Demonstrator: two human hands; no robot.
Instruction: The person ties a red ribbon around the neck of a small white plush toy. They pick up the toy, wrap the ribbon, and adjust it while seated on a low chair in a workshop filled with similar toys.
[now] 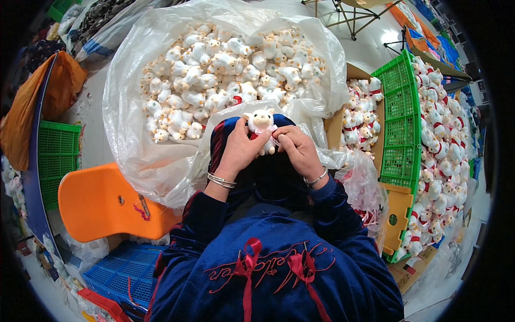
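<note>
Between the person's knees, the fingers (256, 140) of both hands are clamped on one small white plush toy (261, 121), its head upright above them. The left hand (241, 150) grips it from the left, the right hand (296, 150) works at the pink ribbon (266, 131) at its neck. Just beyond lies a big clear plastic bag (134, 161) heaped with more white toys. An orange chair (102, 204) stands to the left; a green crate (399, 134) full of ribboned toys stands to the right.

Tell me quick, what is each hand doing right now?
Left hand: closed on the white plush toy.
Right hand: fingers closed at the same toy, on its pink ribbon.
</note>
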